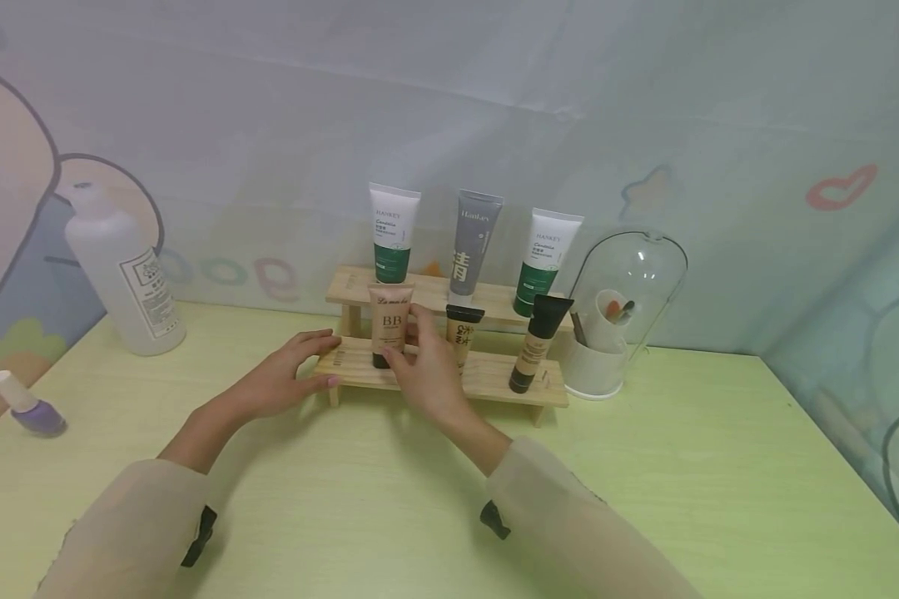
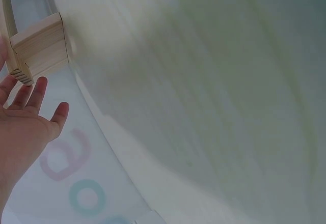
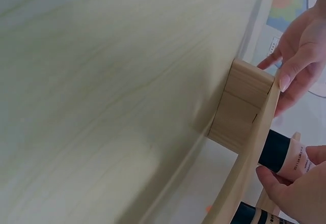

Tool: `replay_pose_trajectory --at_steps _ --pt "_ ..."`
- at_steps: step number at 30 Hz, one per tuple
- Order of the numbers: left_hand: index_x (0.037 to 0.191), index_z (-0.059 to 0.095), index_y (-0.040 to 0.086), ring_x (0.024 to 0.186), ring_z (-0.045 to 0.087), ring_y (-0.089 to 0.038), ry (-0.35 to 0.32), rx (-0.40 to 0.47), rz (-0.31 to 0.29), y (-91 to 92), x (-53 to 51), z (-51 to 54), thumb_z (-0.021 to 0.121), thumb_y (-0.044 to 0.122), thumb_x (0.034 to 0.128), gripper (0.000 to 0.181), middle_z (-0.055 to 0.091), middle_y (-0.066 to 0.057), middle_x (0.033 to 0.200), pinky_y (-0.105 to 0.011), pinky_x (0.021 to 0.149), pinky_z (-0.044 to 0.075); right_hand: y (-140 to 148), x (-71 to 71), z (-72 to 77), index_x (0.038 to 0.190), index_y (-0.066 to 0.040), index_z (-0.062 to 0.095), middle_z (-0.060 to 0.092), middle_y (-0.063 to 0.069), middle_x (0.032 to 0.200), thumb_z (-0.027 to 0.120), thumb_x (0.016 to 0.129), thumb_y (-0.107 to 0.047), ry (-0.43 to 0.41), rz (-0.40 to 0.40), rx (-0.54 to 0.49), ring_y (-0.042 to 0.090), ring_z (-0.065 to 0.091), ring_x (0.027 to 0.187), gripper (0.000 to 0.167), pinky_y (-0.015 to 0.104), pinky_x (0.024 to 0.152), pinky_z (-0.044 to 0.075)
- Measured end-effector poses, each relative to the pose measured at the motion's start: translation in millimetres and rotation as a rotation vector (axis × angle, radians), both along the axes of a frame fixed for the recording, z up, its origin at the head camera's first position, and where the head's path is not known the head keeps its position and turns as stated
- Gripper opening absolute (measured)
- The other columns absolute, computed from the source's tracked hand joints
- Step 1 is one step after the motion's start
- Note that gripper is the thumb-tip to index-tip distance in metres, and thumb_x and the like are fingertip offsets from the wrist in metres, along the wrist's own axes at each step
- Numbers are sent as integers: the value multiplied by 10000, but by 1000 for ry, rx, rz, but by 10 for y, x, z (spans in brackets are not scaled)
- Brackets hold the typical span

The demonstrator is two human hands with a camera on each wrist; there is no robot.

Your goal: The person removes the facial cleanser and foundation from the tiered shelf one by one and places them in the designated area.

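A pink BB cream tube [image 1: 391,320] with a black cap stands cap-down on the lower step of a two-tier wooden stand [image 1: 487,378], at its left end. My right hand [image 1: 430,370] pinches this tube between thumb and fingers, also visible in the right wrist view. My left hand [image 1: 285,378] rests against the stand's left end, thumb at the front edge and fingers loosely spread, touching the wood [image 2: 43,43]. A beige tube with a black top [image 1: 460,337], partly hidden by my right hand, and a black-capped foundation tube [image 1: 533,353] share the lower step.
On the upper step stand two white-and-green tubes [image 1: 393,233] [image 1: 547,262] and a grey tube [image 1: 474,245]. A clear dome [image 1: 655,291] over a white brush holder [image 1: 595,366] is at right. A pump bottle [image 1: 131,283] and purple nail polish [image 1: 37,413] stand at left.
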State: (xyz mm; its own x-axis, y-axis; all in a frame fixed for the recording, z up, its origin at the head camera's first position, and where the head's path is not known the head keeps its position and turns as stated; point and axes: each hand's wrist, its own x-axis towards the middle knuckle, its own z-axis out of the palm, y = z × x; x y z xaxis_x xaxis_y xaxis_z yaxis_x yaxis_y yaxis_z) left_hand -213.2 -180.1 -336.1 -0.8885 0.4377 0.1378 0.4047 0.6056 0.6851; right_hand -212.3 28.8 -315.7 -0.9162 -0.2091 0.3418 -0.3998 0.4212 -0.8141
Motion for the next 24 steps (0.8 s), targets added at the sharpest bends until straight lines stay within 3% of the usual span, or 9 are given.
replay_pose_trajectory --at_steps 14,24 --pt "1373 332 -58 1266 267 -435 8 -6 -4 0 -10 -5 569 215 917 582 222 -254 1425 -596 986 210 13 17 0 1221 -18 427 607 168 1024 599 857 28 83 -15 78 244 596 916 405 223 708 501" --pt "1370 335 -61 1270 257 -440 6 -15 3 9 -2 11 573 205 914 578 223 -252 1425 -600 986 206 75 55 -20 1154 -33 436 619 163 977 622 833 46 169 50 74 232 611 849 379 223 687 506"
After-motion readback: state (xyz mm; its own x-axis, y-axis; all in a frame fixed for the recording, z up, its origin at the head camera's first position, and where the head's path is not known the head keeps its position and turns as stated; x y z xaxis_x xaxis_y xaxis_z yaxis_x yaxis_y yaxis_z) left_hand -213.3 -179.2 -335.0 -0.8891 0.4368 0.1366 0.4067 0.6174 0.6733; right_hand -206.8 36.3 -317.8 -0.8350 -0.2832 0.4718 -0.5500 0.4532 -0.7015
